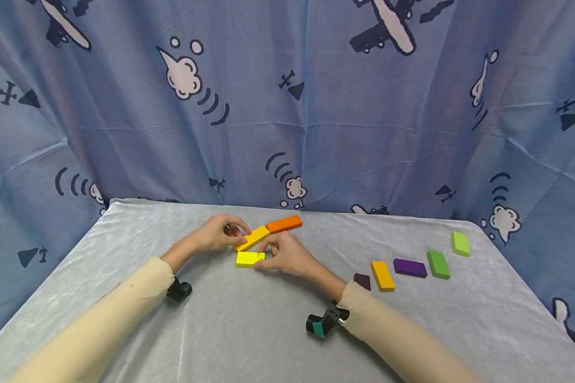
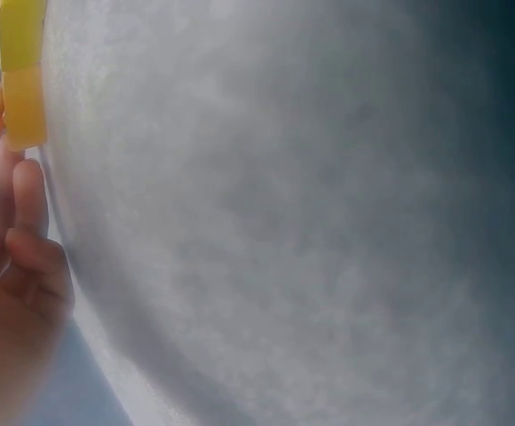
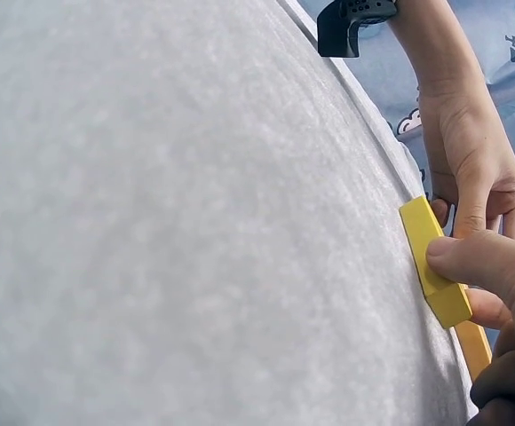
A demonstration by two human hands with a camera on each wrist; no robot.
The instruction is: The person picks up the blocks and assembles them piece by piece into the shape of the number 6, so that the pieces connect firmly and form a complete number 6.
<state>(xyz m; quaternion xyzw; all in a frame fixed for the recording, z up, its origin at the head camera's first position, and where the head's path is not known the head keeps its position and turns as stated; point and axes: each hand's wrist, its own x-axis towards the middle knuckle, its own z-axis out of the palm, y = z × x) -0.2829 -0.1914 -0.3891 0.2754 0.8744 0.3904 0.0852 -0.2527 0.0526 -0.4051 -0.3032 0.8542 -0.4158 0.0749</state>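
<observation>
My left hand (image 1: 219,232) pinches the near end of an amber block (image 1: 254,238) on the grey cloth, its thumb and fingers on either side. A bright yellow block (image 1: 243,259) lies just in front of the amber one. Thumb and finger of my right hand (image 1: 289,255) grip its right end, as the right wrist view also shows on the yellow block (image 3: 422,240). An orange block (image 1: 284,224) meets the far end of the amber block at an angle. In the left wrist view, fingers (image 2: 30,191) are beside the amber block (image 2: 25,111).
To the right lie a dark block (image 1: 362,281), partly behind the right forearm, another amber block (image 1: 382,276), a purple block (image 1: 409,267), a green block (image 1: 438,265) and a light green block (image 1: 460,243). A blue patterned curtain (image 1: 249,106) hangs behind the table.
</observation>
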